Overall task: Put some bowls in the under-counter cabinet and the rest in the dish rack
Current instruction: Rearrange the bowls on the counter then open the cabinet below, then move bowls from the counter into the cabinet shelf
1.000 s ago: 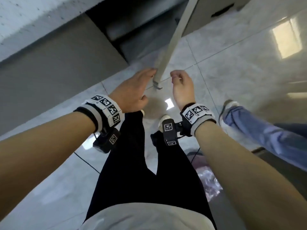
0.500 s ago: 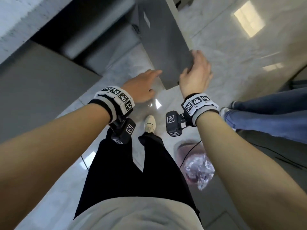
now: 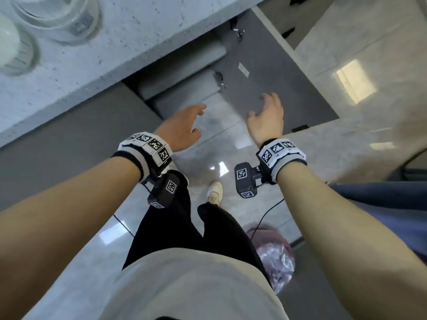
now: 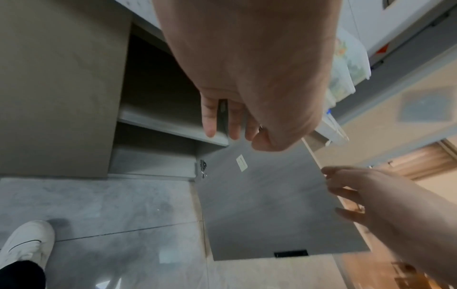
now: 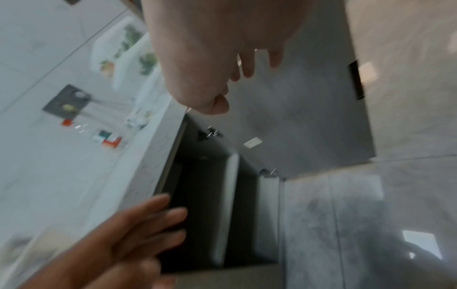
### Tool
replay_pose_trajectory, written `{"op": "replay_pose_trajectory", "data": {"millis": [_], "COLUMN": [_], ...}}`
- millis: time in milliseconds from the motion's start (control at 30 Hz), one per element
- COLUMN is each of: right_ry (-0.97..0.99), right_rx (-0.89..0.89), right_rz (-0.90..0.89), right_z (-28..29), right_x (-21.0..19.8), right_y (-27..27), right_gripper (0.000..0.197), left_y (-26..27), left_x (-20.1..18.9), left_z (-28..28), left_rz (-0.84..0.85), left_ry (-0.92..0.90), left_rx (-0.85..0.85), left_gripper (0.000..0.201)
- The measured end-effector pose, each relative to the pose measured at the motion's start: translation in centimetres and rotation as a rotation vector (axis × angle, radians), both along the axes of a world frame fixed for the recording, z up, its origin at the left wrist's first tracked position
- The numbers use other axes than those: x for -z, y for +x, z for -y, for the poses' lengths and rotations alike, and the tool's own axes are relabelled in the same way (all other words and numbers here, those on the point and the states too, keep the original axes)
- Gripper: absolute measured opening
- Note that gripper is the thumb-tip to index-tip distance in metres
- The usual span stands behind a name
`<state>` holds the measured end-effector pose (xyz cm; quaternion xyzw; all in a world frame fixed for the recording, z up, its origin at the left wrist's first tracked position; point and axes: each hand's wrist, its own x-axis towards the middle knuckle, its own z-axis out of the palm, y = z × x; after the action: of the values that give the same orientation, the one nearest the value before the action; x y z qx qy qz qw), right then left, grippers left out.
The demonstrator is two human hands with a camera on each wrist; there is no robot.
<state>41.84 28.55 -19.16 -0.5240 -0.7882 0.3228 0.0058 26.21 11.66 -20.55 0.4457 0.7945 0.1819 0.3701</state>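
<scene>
The under-counter cabinet [image 3: 184,82] stands open, its grey door [image 3: 272,72] swung wide to the right. Inside, a shelf [image 4: 173,127] shows with nothing on it that I can see. My left hand [image 3: 182,125] hangs in front of the opening, fingers relaxed and empty. My right hand [image 3: 268,116] hovers over the door's inner face with fingers spread, holding nothing. Clear glass bowls [image 3: 57,17] sit on the speckled countertop [image 3: 138,38] at the top left of the head view. No dish rack is in view.
A closed grey cabinet front [image 3: 69,144] is left of the opening. My legs and a white shoe [image 3: 215,192] stand on the glossy tiled floor [image 3: 346,146]. Another person's blue-jeaned leg [image 3: 381,204] is at the right. A crumpled plastic bag [image 3: 277,266] lies near my feet.
The cabinet door has swung fully open to the right. My right hand has let go of the door's edge and now hovers open. The view has tilted up to the countertop.
</scene>
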Motion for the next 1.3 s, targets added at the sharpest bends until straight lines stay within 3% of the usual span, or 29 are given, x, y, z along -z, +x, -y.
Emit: {"op": "replay_pose_trajectory", "data": {"millis": [200,333,467,567,700,833,1000,1133,1300], "right_ry": [-0.081,-0.150,-0.205,-0.283,-0.271,-0.289,-0.305,-0.370,-0.511], "right_rx": [-0.317,-0.574,-0.892,-0.920,-0.938,-0.936,-0.878,-0.789,-0.640], "right_rz": [-0.243,-0.206,-0.131,-0.113,-0.064,-0.066,-0.084,-0.130,-0.230], "right_z": [7.2,11.0,14.3,16.2,17.9,18.7,18.2,17.4,16.3], "right_x": [-3.5,-5.5,-6.0,-6.2,-5.9,-5.7,-4.6,-4.5,-5.3], "right_y": [-10.0,-17.2,-23.9,-28.5,-32.8,-33.7,-32.5,-30.3,-25.8], "right_gripper": [0.041,0.037,0.039,0.042,0.042,0.038,0.036,0.037,0.034], "left_y": [-6.9,-11.8,-16.8,-20.5,-25.1,-28.0,-28.2,-24.5,-17.6], "left_x": [-4.4,-6.6,-7.4,-7.0,-6.4,-5.6,-5.3,-5.8,-6.9], "left_z": [7.1,13.2,18.8,21.7,21.7,20.2,20.1,21.0,18.6], "left_rz": [-0.079,-0.095,-0.086,0.022,0.241,0.396,0.355,0.471,0.482], "left_ry": [0.112,0.146,0.210,0.190,0.292,0.322,0.246,0.200,0.129], "left_rx": [-0.285,-0.546,-0.934,-1.149,-1.310,-1.366,-1.326,-1.309,-1.206], "left_gripper": [0.054,0.044,0.027,0.034,0.046,0.052,0.050,0.039,0.034]}}
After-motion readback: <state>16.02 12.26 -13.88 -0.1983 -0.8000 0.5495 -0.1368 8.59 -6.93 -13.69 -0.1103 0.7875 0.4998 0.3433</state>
